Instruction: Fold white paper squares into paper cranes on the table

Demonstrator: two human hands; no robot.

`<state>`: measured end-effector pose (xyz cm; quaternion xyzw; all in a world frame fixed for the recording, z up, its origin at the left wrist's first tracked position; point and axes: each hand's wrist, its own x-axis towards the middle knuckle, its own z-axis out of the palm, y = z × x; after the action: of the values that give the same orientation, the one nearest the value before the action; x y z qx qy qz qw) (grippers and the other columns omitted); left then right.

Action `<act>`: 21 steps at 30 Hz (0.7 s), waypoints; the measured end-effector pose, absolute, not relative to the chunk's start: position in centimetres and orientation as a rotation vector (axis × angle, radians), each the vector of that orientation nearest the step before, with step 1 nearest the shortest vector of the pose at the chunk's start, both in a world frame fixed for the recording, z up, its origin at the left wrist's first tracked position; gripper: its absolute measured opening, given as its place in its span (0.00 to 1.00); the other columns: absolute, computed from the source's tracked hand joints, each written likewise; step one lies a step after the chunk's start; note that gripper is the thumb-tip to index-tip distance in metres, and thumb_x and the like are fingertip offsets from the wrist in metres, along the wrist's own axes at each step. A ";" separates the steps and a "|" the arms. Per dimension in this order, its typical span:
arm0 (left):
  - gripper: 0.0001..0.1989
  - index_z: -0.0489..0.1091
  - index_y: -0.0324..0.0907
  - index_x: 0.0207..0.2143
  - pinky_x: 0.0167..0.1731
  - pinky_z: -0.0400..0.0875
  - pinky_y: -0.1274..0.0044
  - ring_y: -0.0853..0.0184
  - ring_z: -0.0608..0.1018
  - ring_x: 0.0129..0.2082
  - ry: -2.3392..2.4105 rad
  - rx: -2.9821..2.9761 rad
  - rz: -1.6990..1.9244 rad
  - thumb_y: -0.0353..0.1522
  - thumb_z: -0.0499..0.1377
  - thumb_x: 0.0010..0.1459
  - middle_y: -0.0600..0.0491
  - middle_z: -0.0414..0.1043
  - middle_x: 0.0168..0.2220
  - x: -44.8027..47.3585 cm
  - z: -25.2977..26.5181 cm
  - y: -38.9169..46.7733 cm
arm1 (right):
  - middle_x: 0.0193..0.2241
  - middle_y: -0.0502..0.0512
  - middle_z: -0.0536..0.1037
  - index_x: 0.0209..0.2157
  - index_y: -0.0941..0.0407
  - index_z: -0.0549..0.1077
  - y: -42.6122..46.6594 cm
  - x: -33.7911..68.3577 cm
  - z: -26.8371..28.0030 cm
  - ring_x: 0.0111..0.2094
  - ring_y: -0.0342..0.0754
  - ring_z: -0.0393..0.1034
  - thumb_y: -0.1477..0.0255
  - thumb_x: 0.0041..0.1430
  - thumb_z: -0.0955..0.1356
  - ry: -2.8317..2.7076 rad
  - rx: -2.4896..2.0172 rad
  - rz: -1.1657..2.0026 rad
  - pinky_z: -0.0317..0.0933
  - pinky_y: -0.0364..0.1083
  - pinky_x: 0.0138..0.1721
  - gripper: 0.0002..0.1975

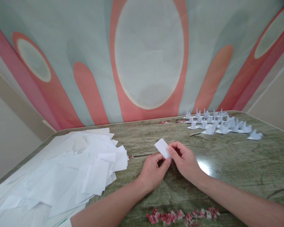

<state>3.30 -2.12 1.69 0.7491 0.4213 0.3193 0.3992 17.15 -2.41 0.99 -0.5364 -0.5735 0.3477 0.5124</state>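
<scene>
over the table [236, 167], the left hand [152, 170] and right hand [186, 160] both pinch one white paper rectangle [162, 148].

Paper pile [68, 170] cut off at left; held paper [161, 147]: lower end behind fingers [172, 152].

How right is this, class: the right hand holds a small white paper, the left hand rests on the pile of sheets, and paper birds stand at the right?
The left hand is wrong: the head view shows it away from the pile of sheets, at the near end of the small white paper, beside the right hand. The rest stands.
</scene>
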 end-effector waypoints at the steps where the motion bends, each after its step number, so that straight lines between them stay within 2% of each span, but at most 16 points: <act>1: 0.15 0.70 0.37 0.29 0.31 0.62 0.80 0.68 0.70 0.28 1.077 1.890 0.800 0.37 0.50 0.58 0.54 0.71 0.27 3.3 1.7 -2.1 | 0.24 0.50 0.70 0.30 0.57 0.67 -2.4 17.1 1.0 0.26 0.44 0.64 0.63 0.56 0.62 -1.378 -1.293 0.835 0.59 0.42 0.28 0.11; 9: 0.13 0.67 0.37 0.24 0.28 0.61 0.81 0.70 0.67 0.25 1.080 1.897 0.794 0.36 0.52 0.56 0.55 0.66 0.23 3.2 1.7 -1.9 | 0.25 0.50 0.71 0.30 0.57 0.67 -2.4 17.1 0.8 0.26 0.44 0.64 0.63 0.56 0.62 -1.375 -1.267 0.859 0.60 0.42 0.28 0.11; 21: 0.16 0.66 0.37 0.29 0.31 0.61 0.80 0.69 0.67 0.29 1.101 1.660 0.937 0.40 0.48 0.59 0.54 0.66 0.27 2.7 1.2 -1.6 | 0.23 0.49 0.68 0.29 0.57 0.67 -2.5 17.2 1.1 0.23 0.43 0.62 0.62 0.56 0.63 -1.403 -1.234 0.876 0.58 0.41 0.25 0.12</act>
<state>2.73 -1.55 1.18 0.6722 0.4458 0.3796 0.4531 17.18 -2.48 1.08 -0.5133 -0.5834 0.3644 0.5132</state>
